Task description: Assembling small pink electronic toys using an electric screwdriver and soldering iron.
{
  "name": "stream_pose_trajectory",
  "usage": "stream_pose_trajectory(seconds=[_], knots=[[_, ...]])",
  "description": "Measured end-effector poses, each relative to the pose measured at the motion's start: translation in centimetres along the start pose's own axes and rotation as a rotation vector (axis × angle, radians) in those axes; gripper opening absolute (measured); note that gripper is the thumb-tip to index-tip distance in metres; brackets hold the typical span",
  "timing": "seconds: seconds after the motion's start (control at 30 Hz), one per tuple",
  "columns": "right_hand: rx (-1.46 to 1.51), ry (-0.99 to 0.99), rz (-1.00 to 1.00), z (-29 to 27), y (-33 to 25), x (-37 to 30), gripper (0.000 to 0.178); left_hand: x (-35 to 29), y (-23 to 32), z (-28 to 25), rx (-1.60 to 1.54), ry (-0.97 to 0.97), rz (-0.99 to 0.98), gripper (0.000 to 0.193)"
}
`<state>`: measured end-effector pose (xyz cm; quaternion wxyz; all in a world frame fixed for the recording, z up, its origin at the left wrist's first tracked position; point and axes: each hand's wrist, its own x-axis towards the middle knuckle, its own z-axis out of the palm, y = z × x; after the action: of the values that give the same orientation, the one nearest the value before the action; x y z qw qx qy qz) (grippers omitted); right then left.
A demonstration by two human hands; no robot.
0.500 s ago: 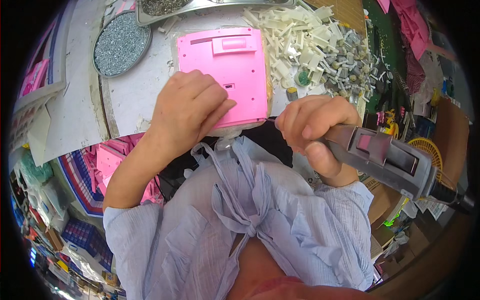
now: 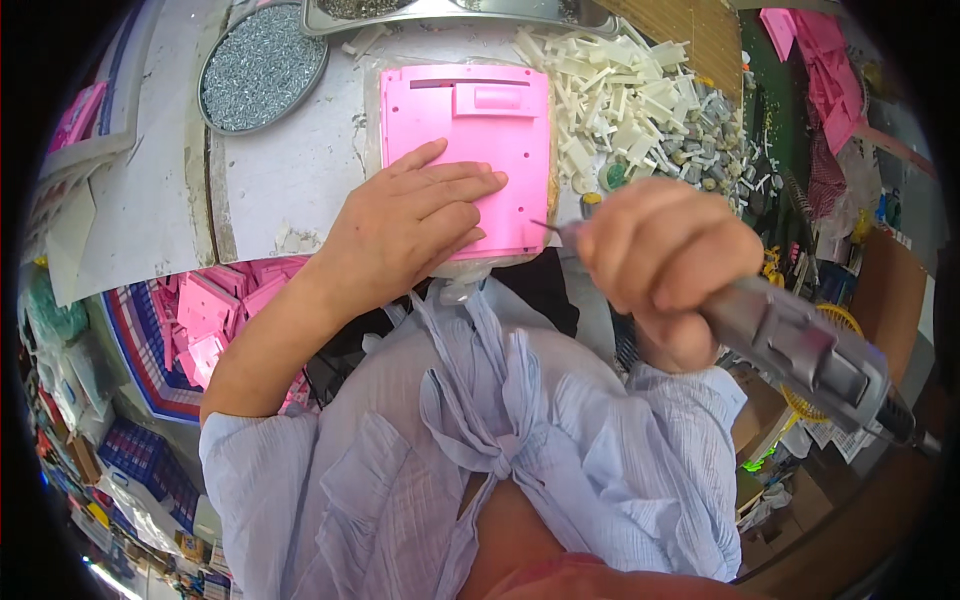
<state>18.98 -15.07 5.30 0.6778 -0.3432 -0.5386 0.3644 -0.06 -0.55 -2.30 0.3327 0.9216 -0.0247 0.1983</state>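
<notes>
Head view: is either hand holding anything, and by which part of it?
The right hand grips the long grey plastic power driver by its body's front end. The left hand lies on the flat pink plastic panel, with no grip visible.

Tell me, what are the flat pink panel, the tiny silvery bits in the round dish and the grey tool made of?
The flat, rectangular pink panel: probably smooth plastic, slightly shiny, because it is evenly coloured and looks moulded.
The tiny silvery bits: likely bright metal, since they glint.
The dark grey handheld tool: maybe hard plastic, from its soft sheen, but it's blurred.
</notes>
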Motion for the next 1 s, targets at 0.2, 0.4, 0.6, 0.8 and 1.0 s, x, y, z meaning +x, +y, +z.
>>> stream_pose_trajectory(seconds=[0.2, 0.4, 0.6, 0.8, 1.0], knots=[[-0.223, -0.009, -0.002, 1.0, 2.2, 0.2, 0.026, 0.2, 0.3, -0.3, -0.121, 0.016, -0.07, 0.016], [-0.025, -0.047, 0.062, -1.7, 1.3, 2.6, 0.032, 0.0, 0.0, -0.3, -0.159, 0.007, -0.101, 0.013], [-0.213, 0.029, 0.092, -1.2, 2.8, 3.1, 0.035, 0.1, 0.0, -0.1, -0.163, 0.017, -0.106, 0.014], [0.005, -0.141, 0.019, -4.9, 2.4, 6.8, 0.025, 0.0, 0.0, -0.2, -0.161, 0.019, -0.115, 0.017], [-0.05, -0.038, 0.066, -5.8, 4.6, 8.8, 0.025, -0.1, -0.2, 0.2, -0.127, 0.016, -0.098, 0.019]])
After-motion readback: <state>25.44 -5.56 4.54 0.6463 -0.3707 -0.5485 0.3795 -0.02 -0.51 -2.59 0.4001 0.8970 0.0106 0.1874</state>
